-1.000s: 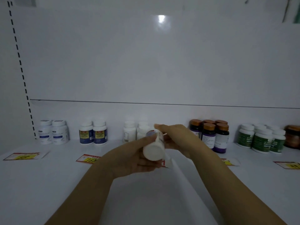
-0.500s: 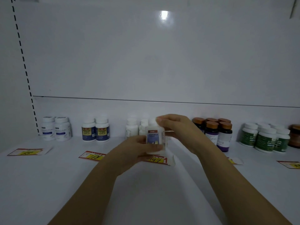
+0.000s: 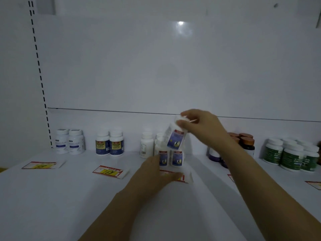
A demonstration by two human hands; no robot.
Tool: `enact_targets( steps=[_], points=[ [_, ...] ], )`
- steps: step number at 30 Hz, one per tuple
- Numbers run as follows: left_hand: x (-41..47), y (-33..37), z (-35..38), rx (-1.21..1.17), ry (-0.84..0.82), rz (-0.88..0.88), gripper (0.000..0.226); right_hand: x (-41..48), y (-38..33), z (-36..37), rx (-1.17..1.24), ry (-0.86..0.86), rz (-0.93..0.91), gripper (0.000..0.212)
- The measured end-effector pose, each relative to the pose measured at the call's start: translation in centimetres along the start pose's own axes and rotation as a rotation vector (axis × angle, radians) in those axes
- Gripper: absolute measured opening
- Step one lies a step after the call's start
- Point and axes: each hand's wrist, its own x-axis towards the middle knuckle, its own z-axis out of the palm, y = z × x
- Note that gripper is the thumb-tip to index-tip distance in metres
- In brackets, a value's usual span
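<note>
Bottle (image 3: 175,139), tilted, hangs from right hand (image 3: 201,124), fingers pinching its cap, just above two matching bottles (image 3: 177,158) on shelf (image 3: 52,197). Left hand (image 3: 154,173) lies flat, fingers relaxed on price tag (image 3: 185,177); half a second ago it also held the bottle.

One wide-angle view is taken from head height, faced forward and slightly downward at a white shelf (image 3: 52,197) seen from close by; the left hand (image 3: 152,172) and right hand (image 3: 203,126) are framed centrally.
</note>
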Motion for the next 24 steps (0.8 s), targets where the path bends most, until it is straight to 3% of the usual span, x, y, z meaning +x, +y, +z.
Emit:
enact_targets(
  steps=[2,4,9,18,21,24],
  points=[
    [-0.1,-0.6,0.4,0.241,-0.078,-0.046,0.098,1.7,-0.7,-0.9,-0.03,0.089,-0.033,0.034],
    [-0.4,-0.8,0.6,0.463,-0.141,-0.121,0.11,3.6,-0.8,-0.7,-0.097,0.118,-0.06,0.036],
    [-0.5,-0.4,0.4,0.552,-0.202,-0.16,0.113,7.2,1.1,1.7,-0.255,0.077,-0.012,0.039],
    [0.1,-0.6,0.5,0.584,-0.254,-0.187,0.115,6.9,5.8,6.8,-0.214,-0.092,0.245,0.033],
    [0.1,-0.6,0.5,0.588,-0.263,-0.19,0.114,7.3,6.4,7.1,-0.275,-0.174,0.29,0.023],
    [0.1,-0.6,0.4,0.579,-0.27,-0.187,0.114,7.2,6.1,6.8,-0.299,-0.213,0.286,0.026]
  ],
)
